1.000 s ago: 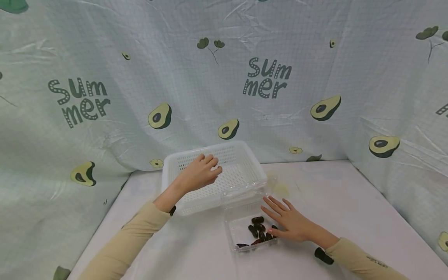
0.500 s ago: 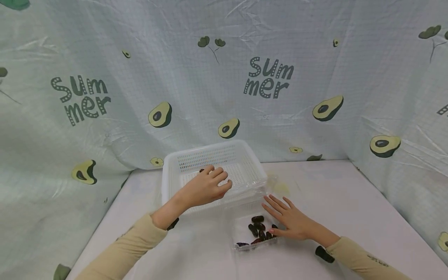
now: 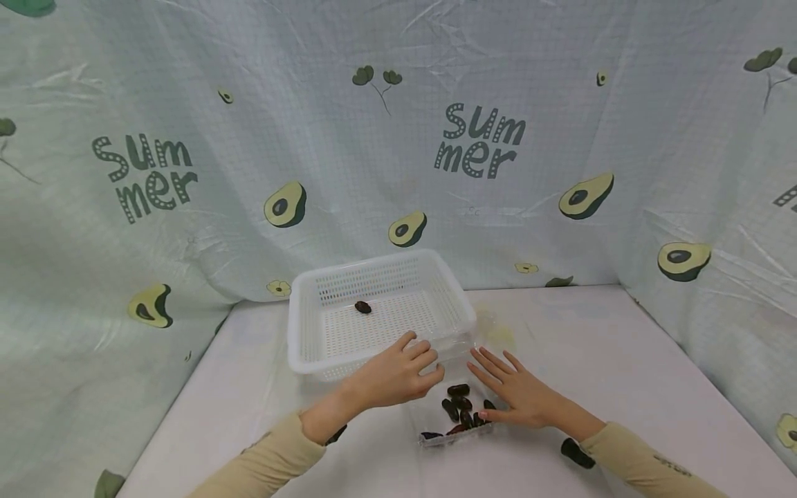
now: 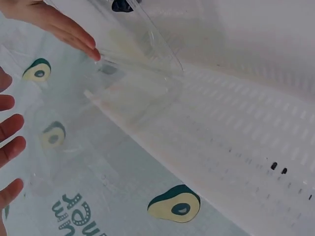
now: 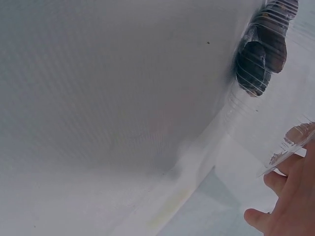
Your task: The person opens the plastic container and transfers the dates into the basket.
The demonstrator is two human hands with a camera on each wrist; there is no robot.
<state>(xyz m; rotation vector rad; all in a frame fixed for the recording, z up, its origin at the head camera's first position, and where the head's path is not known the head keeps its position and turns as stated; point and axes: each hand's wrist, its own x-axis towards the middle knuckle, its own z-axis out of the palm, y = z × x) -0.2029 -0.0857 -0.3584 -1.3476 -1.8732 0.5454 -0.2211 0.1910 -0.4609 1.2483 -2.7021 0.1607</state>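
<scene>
Several dark, glossy dates (image 3: 461, 403) lie in a clear plastic clamshell box (image 3: 428, 420), mostly toward its near and right sides. My right hand (image 3: 513, 395) rests at the box's right edge with its fingers spread; in the right wrist view its fingers (image 5: 276, 183) overlap the clear wall. My left hand (image 3: 398, 373), fingers loosely bent and nothing between them, hovers between the basket and the box. One date (image 3: 363, 307) lies at the far left of the white perforated basket (image 3: 305, 349). The left wrist view has the left fingertips (image 4: 12, 147) at its edge.
The basket stands behind the box, its near right corner close to the box's raised clear lid (image 3: 461, 337). A pale table (image 3: 591, 360) lies under everything. Around it hangs a curtain (image 3: 349, 152) printed with avocados and lettering.
My left hand has drawn back from over the basket, moving right and toward the box. A date now shows on the basket floor. The right hand has stayed in place.
</scene>
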